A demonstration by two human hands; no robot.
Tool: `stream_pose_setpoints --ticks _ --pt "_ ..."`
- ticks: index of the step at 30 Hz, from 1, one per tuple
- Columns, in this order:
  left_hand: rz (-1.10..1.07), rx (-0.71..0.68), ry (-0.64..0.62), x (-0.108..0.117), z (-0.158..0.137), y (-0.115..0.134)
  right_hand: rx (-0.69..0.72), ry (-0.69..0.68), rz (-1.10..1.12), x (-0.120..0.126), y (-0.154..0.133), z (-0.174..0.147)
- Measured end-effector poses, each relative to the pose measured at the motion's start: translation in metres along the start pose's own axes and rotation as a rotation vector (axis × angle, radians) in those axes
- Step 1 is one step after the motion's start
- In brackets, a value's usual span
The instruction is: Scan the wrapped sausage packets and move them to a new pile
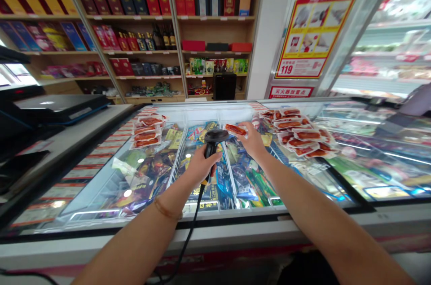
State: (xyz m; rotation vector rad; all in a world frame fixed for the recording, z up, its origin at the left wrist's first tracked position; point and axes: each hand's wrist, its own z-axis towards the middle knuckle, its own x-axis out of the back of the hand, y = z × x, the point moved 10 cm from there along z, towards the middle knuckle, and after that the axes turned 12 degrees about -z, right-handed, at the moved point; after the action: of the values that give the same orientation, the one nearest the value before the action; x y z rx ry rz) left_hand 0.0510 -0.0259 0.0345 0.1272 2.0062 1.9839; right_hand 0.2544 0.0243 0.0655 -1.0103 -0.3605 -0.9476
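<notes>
My left hand (201,166) is wrapped round the handle of a black barcode scanner (215,136), whose cable (192,226) hangs down over the freezer's front edge. Between the fingers of my right hand (253,141) is a packaged sausage (235,129), reddish brown in clear wrapping, held just right of the scanner head. Both hands are above the glass top of a chest freezer (101,186). More packaged sausages lie on the glass: a larger pile (299,134) to the right and a smaller stack (147,131) to the left.
Under the glass, white wire dividers (178,152) separate bagged frozen goods. A counter with a dark flat device (62,107) stands at left. Behind are shelves of boxes and bottles (134,15), a red-and-yellow poster (318,20) and a lit display fridge (390,47). Someone's sleeve (415,103) shows at far right.
</notes>
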Motion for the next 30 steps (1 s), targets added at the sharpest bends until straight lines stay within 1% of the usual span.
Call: stream_pose_setpoints --ticks 5,10,14,16,18,20,22,23,25,27,30 --pt "0.058 0.017 -0.005 -0.001 0.000 -0.003 -0.006 0.004 0.033 0.002 -0.002 0.000" --pt "0.061 0.000 -0.013 -0.001 0.000 -0.002 0.008 0.015 0.052 0.001 -0.003 0.000" --pt "0.046 0.009 -0.039 -0.003 0.002 -0.006 0.041 0.024 0.076 -0.003 0.000 0.000" --pt "0.012 0.009 -0.017 -0.001 0.003 -0.007 0.090 0.059 0.063 -0.005 0.000 0.000" --pt "-0.040 0.014 0.033 0.002 0.002 -0.006 0.126 0.118 0.031 -0.006 0.001 0.001" --pt "-0.104 0.037 0.095 0.009 0.001 -0.002 0.121 0.170 0.003 -0.008 0.002 0.004" --pt "-0.176 0.059 0.163 0.020 -0.001 0.006 0.113 0.179 -0.009 -0.012 -0.004 0.011" --pt "-0.206 0.057 0.189 0.028 -0.002 0.013 0.121 0.163 -0.007 -0.016 -0.012 0.016" --pt "-0.228 0.026 0.227 0.048 -0.005 0.030 0.153 0.110 0.019 -0.026 -0.036 0.029" --pt "-0.204 -0.025 0.274 0.076 -0.010 0.049 0.178 0.061 0.073 -0.041 -0.068 0.045" --pt "-0.179 -0.084 0.417 0.134 -0.023 0.071 0.191 0.000 0.162 -0.075 -0.124 0.070"
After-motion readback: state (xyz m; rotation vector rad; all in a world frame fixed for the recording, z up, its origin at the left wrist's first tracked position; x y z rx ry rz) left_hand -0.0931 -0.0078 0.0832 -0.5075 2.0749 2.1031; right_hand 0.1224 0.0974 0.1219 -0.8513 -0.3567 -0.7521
